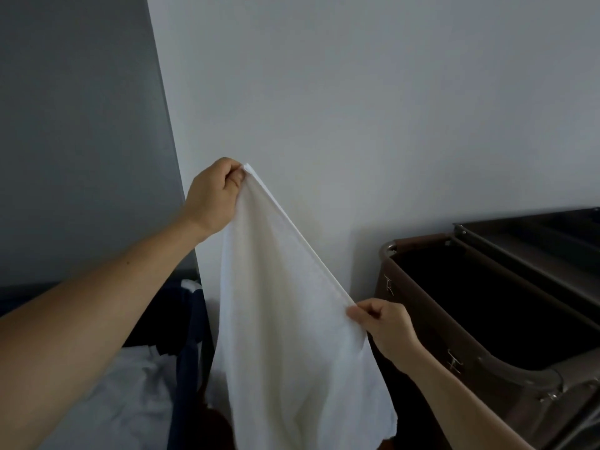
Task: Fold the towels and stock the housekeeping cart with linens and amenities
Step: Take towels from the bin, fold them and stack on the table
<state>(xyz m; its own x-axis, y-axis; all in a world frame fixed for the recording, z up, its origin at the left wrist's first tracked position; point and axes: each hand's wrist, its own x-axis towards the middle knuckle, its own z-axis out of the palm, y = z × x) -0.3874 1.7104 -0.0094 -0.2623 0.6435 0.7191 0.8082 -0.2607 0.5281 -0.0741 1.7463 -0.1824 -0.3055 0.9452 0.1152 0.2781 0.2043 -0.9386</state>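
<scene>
Left hand, raised high toward the wall, pinches one top corner of the towel; right hand, lower and nearer the body, pinches the same hemmed edge further along. That taut edge is the long axis, slanting down from upper left to lower right. The cloth hangs free below it in mid-air, carried by nothing, between a heap of linen at the left and the cart at the right. Folding likely calls for levelling that edge, then bringing the hands together; the right hand is nearer the cart.
</scene>
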